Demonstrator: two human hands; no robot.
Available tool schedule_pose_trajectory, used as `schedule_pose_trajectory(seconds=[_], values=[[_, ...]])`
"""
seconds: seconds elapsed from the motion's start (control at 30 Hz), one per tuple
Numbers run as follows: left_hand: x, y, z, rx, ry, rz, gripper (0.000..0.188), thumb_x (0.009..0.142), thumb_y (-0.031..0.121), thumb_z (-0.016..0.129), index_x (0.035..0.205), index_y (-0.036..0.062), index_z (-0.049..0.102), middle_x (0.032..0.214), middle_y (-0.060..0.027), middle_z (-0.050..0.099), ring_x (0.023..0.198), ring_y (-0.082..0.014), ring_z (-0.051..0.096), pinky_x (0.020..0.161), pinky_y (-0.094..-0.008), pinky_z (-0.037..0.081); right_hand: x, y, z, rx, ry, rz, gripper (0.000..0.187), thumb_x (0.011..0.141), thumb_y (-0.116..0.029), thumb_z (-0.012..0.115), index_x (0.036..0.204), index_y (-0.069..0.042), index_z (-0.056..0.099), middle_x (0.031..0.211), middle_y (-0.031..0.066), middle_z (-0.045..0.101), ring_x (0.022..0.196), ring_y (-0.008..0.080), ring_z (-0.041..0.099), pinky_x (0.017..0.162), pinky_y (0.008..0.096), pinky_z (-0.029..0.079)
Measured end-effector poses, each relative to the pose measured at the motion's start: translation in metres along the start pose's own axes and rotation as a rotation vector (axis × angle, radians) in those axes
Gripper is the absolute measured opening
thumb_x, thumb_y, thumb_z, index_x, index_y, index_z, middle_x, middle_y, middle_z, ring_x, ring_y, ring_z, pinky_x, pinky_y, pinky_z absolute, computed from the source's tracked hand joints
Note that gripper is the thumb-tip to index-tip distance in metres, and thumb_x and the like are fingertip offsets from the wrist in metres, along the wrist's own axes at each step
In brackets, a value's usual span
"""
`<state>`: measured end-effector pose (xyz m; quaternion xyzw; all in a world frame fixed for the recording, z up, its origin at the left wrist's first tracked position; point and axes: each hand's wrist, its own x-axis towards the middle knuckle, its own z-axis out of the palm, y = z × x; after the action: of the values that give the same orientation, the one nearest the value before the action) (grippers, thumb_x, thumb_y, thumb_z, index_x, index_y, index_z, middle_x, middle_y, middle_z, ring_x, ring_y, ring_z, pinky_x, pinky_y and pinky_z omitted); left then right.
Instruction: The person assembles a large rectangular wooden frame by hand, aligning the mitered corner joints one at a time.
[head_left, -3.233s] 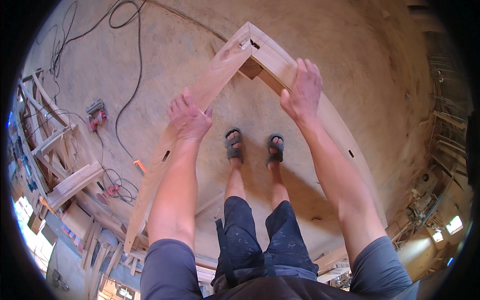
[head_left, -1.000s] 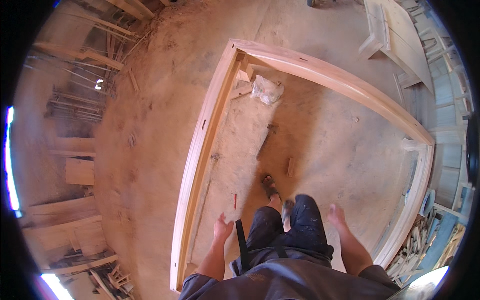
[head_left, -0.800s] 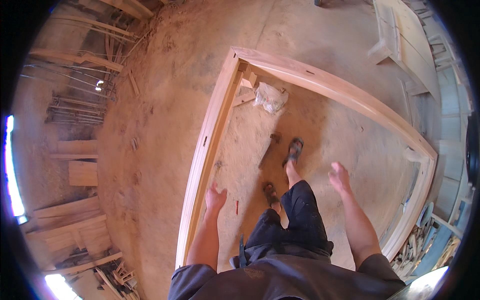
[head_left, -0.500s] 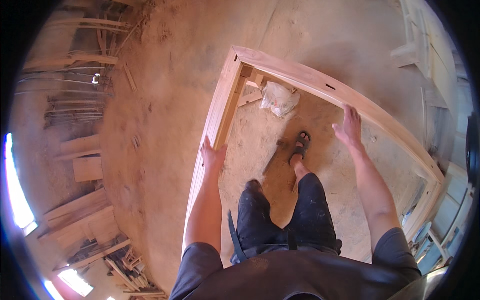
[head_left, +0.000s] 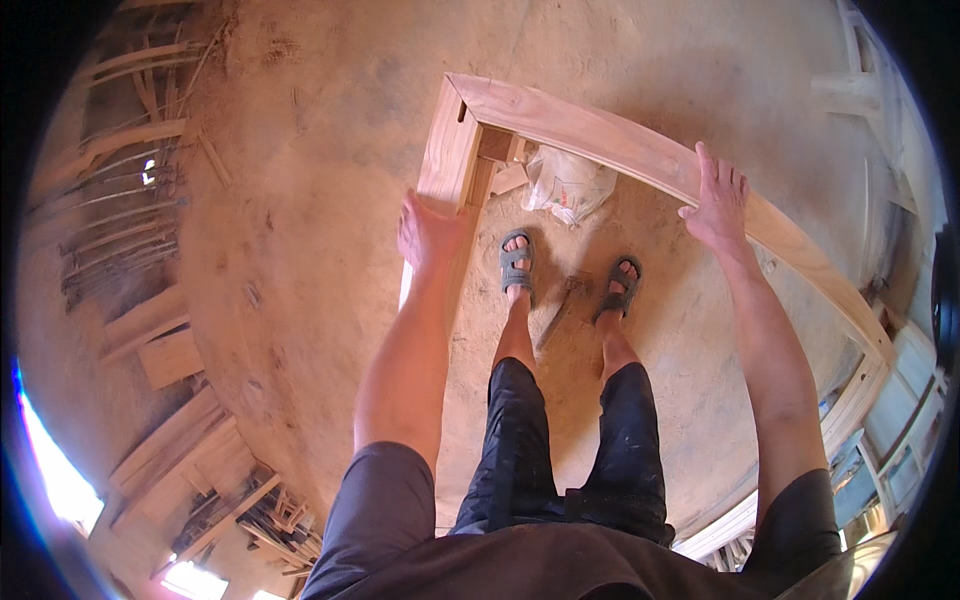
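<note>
A large pale wooden frame [head_left: 570,122] surrounds my legs, with a mitred far-left corner and slots cut in its face. My left hand [head_left: 430,235] is wrapped around the left rail, a short way nearer than that corner. On the far rail, my right hand [head_left: 720,200] grips with its fingers laid over the wood and its thumb at the inner edge. Inside the corner are small wood pieces [head_left: 509,180] and a white plastic bag [head_left: 568,186]. Between my sandalled feet lies a dark, long-handled tool [head_left: 556,318]; its kind is unclear.
Loose boards [head_left: 172,358] and thin sticks [head_left: 125,240] lie along the left side. A pile of wood offcuts [head_left: 285,520] is at the lower left. Pale timber structures [head_left: 850,97] stand at the far right. Dusty brown floor [head_left: 310,180] extends around the frame.
My left hand has moved farther up the left rail. The right hand has come over the far rail and closed on it. My left foot has stepped forward beside the right.
</note>
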<state>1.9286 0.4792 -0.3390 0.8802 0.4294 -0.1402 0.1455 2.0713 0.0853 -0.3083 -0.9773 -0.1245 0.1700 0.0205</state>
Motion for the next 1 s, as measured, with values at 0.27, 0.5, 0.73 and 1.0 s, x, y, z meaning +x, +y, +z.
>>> schedule_pose_trajectory(seconds=[0.27,0.5,0.73,1.0], values=[[-0.005,0.008,0.005,-0.022,0.042,-0.008,0.074,0.067,0.046,0.088,0.117,0.0037,0.053,0.112,-0.0222,0.069,0.107,-0.0419,0.067,0.094,-0.0519,0.052,0.018,0.001,0.022,-0.092,0.143,0.011,0.072,0.071,-0.004,0.082,0.134,-0.008,0.049,0.124,0.0142,0.056,0.123,0.0361,0.051,0.106,0.0494,0.038],[-0.002,0.0,0.002,-0.031,0.07,0.001,0.072,0.066,0.044,0.089,0.112,0.0035,0.052,0.109,-0.0202,0.066,0.106,-0.0415,0.065,0.092,-0.0524,0.051,0.025,-0.002,0.024,-0.054,0.17,-0.049,0.059,0.067,-0.001,0.078,0.12,-0.007,0.052,0.119,0.0154,0.056,0.119,0.0366,0.052,0.103,0.0491,0.039],[0.004,0.011,0.008,-0.043,0.055,0.071,0.084,0.071,0.046,0.084,0.131,-0.002,0.05,0.128,-0.0253,0.059,0.128,-0.0401,0.054,0.106,-0.0514,0.046,-0.014,-0.017,0.012,0.004,0.283,0.043,0.093,0.07,0.0,0.077,0.154,-0.004,0.037,0.153,0.0235,0.042,0.144,0.0422,0.039,0.12,0.0528,0.03],[-0.021,-0.069,0.024,-0.105,0.065,0.239,0.096,0.069,0.041,0.091,0.144,-0.0008,0.047,0.136,-0.0243,0.054,0.125,-0.0362,0.055,0.101,-0.0489,0.051,-0.252,-0.057,0.058,0.506,-0.12,0.463,0.044,0.078,-0.01,0.07,0.121,-0.001,0.061,0.121,0.0236,0.058,0.118,0.0436,0.054,0.101,0.0532,0.045]])
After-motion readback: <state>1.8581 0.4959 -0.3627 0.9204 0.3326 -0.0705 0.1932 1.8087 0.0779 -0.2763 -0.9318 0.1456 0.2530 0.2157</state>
